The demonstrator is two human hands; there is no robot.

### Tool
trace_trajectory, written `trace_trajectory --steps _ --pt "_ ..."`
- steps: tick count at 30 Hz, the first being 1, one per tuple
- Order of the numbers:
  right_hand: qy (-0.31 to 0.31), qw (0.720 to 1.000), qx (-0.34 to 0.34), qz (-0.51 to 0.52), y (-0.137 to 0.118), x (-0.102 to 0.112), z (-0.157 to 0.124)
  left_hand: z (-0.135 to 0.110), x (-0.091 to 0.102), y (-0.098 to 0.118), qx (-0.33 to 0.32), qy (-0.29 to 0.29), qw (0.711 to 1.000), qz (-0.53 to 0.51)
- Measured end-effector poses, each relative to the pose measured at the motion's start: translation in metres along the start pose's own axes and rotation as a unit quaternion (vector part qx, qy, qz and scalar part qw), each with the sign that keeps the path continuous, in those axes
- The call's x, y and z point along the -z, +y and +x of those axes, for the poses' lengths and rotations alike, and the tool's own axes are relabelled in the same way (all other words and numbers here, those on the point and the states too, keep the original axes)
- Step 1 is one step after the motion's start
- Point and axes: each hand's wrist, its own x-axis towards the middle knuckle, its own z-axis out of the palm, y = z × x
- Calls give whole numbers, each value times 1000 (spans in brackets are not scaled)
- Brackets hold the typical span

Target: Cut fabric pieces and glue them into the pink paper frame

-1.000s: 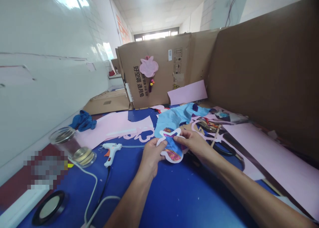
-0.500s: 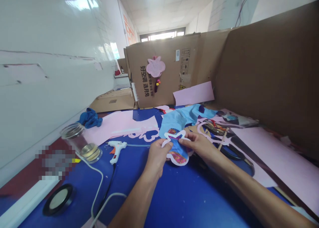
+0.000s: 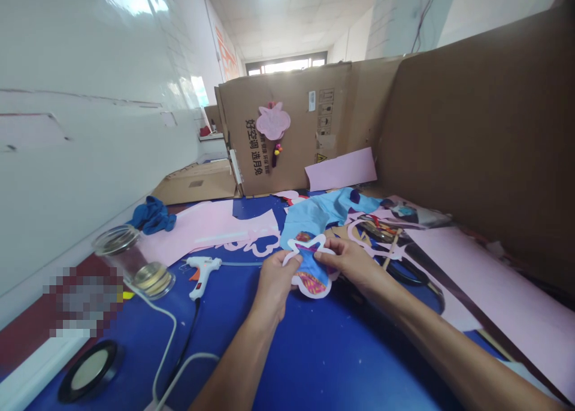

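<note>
A pink-edged, star-like cut-out [image 3: 311, 273], faced with blue and patterned material, is being held over the middle of a blue table [image 3: 314, 363]. It is being pinched at its left edge by the left hand [image 3: 274, 285] and at its upper right edge by the right hand [image 3: 348, 264], both hands being closed on it. To the left, a white hot glue gun [image 3: 202, 273] is being left lying beside a glass jar [image 3: 132, 261], while pale blue fabric [image 3: 309, 213] is being left spread just beyond the cut-out on the far side.
</note>
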Motion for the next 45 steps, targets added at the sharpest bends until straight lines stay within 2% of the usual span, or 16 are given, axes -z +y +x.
trace_trajectory --steps 9,16,31,34,38,42,45 --pt "-8 1000 10 -3 -5 0 -2 0 1 2 3 -16 1000 -5" --pt "10 1000 4 -20 -8 2 -1 2 4 2 21 -15 999 -20" --pt "19 999 9 -30 -11 1 -3 2 2 0 9 -26 1000 -4" --pt "25 1000 16 2 -9 2 -2 3 3 0 5 -24 1000 -14" --pt "35 997 -35 62 -8 6 -1 4 4 1 1 -11 1000 -22" --pt "7 1000 -11 21 -8 8 0 4 3 1 -5 -6 1000 -29" --pt "9 1000 2 0 -6 9 1 2 2 0 -6 -13 999 -33"
